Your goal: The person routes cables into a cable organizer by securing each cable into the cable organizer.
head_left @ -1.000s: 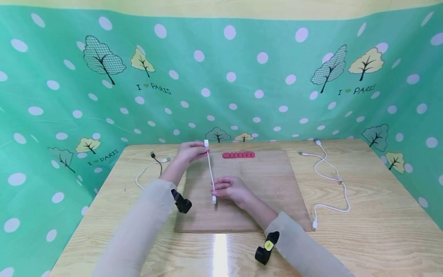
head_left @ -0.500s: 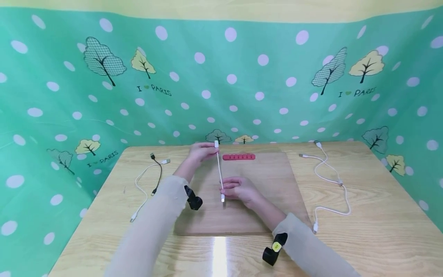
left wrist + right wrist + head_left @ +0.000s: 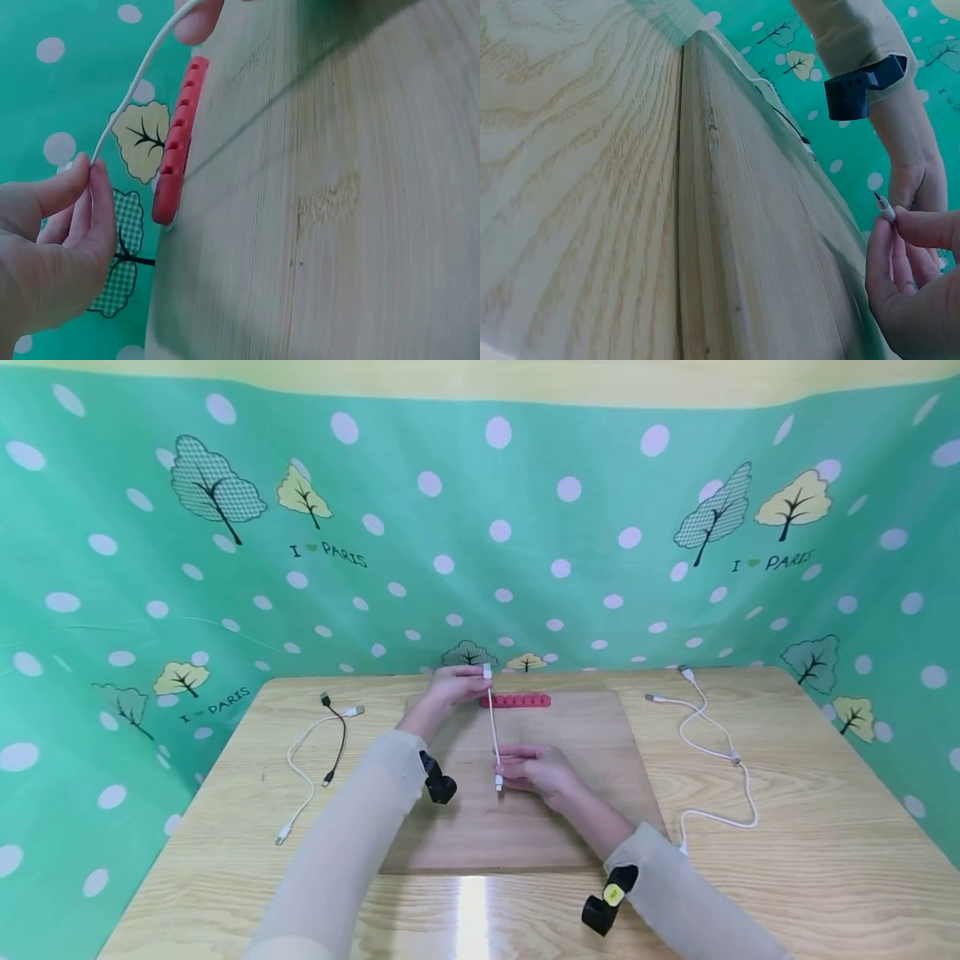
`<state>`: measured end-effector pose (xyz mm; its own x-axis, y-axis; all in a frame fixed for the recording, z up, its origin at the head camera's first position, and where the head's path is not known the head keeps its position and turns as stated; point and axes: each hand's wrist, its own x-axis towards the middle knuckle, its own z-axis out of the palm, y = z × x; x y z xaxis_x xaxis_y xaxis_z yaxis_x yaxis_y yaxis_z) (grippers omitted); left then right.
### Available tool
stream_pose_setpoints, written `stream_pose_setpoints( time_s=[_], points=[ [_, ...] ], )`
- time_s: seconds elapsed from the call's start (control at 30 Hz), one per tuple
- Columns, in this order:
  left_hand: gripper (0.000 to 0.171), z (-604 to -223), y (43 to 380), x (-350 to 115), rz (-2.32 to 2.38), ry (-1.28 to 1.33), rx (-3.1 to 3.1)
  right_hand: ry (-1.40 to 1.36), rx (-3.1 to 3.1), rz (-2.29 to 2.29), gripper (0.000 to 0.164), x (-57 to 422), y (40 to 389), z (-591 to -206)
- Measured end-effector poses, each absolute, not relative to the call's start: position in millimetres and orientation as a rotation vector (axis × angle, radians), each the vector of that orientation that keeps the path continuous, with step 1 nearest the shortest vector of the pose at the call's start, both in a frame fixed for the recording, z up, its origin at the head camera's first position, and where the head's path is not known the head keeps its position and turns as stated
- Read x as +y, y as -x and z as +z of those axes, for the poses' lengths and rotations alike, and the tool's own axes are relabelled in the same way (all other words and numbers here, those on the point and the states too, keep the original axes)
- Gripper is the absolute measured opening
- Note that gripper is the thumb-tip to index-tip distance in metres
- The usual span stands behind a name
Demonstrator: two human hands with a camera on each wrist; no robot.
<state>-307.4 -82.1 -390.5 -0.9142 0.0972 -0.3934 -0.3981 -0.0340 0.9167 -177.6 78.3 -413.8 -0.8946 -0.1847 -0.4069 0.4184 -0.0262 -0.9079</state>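
A thin white cable [image 3: 493,727] is running nearly straight above a wooden board [image 3: 570,827], its far plug [image 3: 487,671] pointing towards twelve o'clock and its near plug [image 3: 499,782] towards six. The left hand [image 3: 455,685] is pinching it beside the far plug, the right hand [image 3: 543,771] beside the near one. In the head view, it is crossing the nine-o'clock end of a red slotted strip [image 3: 522,701].
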Motion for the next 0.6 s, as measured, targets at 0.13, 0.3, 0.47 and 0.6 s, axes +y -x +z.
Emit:
stream_pose_setpoints(
  time_s=[0.13, 0.3, 0.47, 0.6],
  points=[
    [0.046, -392.0, 311.7, -78.3, 2.007, 0.302, 1.919, -0.289, 1.862, -1.964, 0.035, 80.5, 178.3, -412.4],
    [0.047, -399.2, 319.7, -73.7, 1.992, 0.264, 1.95, -0.331, 1.914, -1.949, 0.033, 80.0, 179.4, -413.3],
    [0.044, -409.6, 328.0, -68.3, 1.939, 0.227, 2.024, -0.34, 1.957, -1.935, 0.031, 82.8, 179.0, -412.6],
    [0.042, -414.3, 332.1, -68.0, 1.881, 0.197, 2.116, -0.315, 2.0, -1.928, 0.028, 84.7, 178.2, -412.1]
  ],
)
